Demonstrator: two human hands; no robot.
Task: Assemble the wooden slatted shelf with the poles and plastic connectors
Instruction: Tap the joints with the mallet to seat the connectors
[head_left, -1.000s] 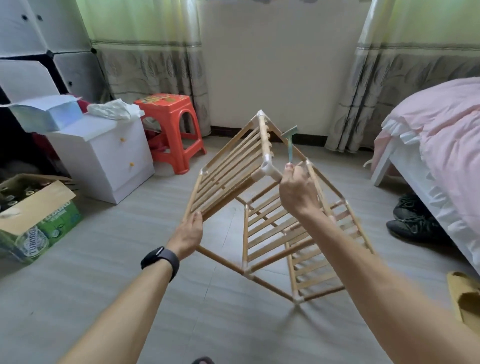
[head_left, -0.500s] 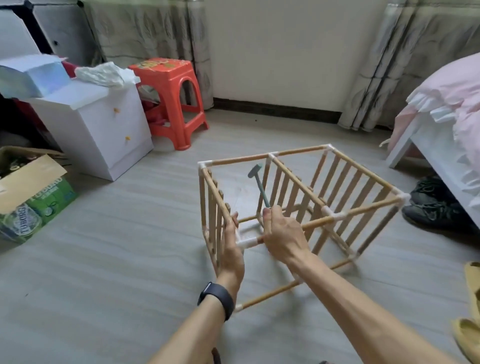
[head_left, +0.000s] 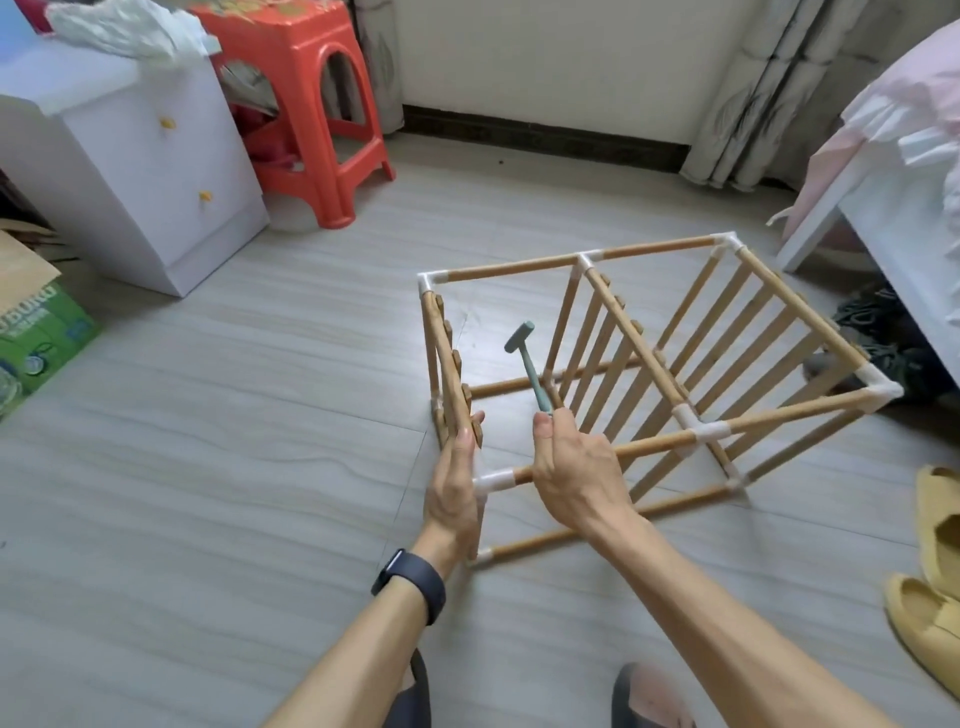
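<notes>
Standing shelf: the light wooden slatted shelf (head_left: 631, 332), built of poles and white plastic connectors, is on the grey plank floor (head_left: 260, 415) with its open side up. A second ago it was held tilted in the air; half a second ago it was already down.
Left hand: the left hand (head_left: 452, 488) lies flat against the near-left slatted panel, its grip spread with the fingers straight. Earlier it held a lower corner of the raised frame.
Right hand: the right hand (head_left: 576, 467) lies over the near top pole (head_left: 654, 446), just beside a white corner connector (head_left: 493, 480). Its grip is curled round the handle of a small teal hammer (head_left: 530, 366), as before.
Cardboard box: a brown-and-green cardboard box (head_left: 31, 322) is at the left edge, its contents out of view.
Cabinet: a white cabinet with yellow knobs (head_left: 145, 171) carries a crumpled white plastic bag (head_left: 119, 26) on its top.
</notes>
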